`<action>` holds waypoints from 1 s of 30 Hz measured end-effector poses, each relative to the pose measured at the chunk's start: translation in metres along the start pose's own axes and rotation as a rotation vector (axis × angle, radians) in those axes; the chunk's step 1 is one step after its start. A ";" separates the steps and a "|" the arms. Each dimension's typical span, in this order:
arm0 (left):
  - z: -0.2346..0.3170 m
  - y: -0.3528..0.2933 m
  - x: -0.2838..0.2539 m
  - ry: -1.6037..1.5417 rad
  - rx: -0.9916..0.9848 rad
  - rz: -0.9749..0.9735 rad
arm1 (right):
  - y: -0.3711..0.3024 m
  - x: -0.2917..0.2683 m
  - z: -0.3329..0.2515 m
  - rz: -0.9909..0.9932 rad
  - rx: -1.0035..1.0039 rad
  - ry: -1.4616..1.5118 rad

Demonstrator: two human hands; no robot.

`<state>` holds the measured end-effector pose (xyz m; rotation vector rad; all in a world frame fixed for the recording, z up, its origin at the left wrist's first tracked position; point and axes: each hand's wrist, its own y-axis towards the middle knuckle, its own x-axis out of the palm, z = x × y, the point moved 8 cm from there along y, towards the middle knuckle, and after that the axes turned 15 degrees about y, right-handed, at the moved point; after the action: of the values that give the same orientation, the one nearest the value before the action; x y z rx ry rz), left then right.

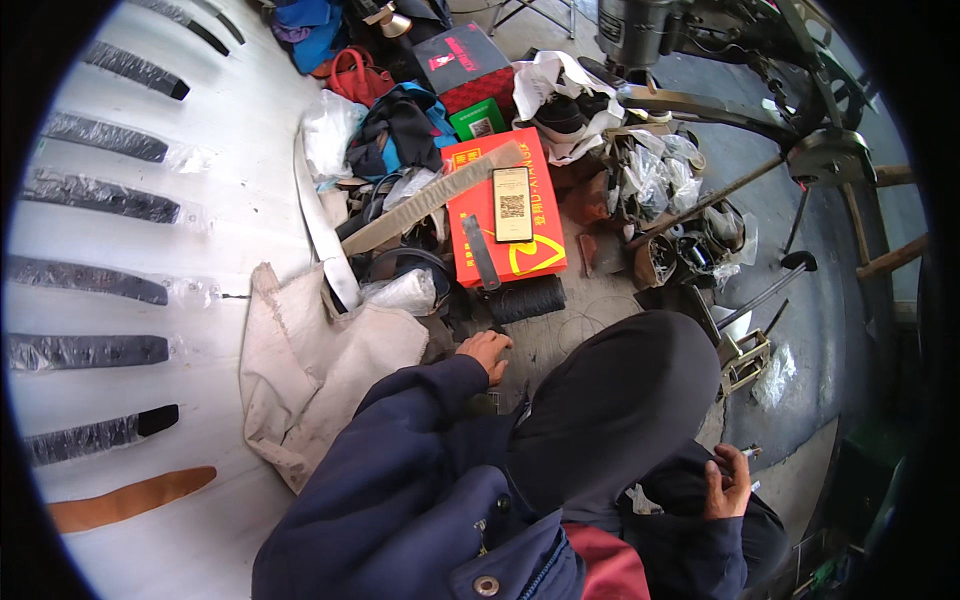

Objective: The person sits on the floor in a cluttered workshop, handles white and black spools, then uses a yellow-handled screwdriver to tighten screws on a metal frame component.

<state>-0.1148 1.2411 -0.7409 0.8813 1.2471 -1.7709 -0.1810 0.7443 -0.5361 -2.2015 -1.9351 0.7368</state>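
My left hand (487, 356) is low over the grey floor, fingers apart and pointing right, with nothing visible in them. Just beyond it lies a spool of black thread (527, 299), beside a red box (530, 150). On the box rest a phone (512, 205) with a square code on its screen, a short dark strip (481, 252) and one end of a long tan strip (430, 205). My right hand (729, 487) is beside my right leg, fingers curled. A small white stick (751, 452), too small to identify, shows at its fingertips.
A white panel (110, 255) at left carries several wrapped dark strips and a brown one (135, 498). A pale cloth (310, 365) hangs over its edge. Bags, shoes (562, 115) and a dark box (462, 65) crowd the far side. A metal machine (830, 155) stands at right.
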 end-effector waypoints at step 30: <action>0.028 0.081 0.023 0.162 -0.228 -0.057 | 0.012 -0.035 -0.029 0.075 -0.057 -0.124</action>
<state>-0.0567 1.1921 -0.7862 0.8771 1.5587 -1.5862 -0.1596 0.7147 -0.5055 -2.3254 -1.9615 0.8593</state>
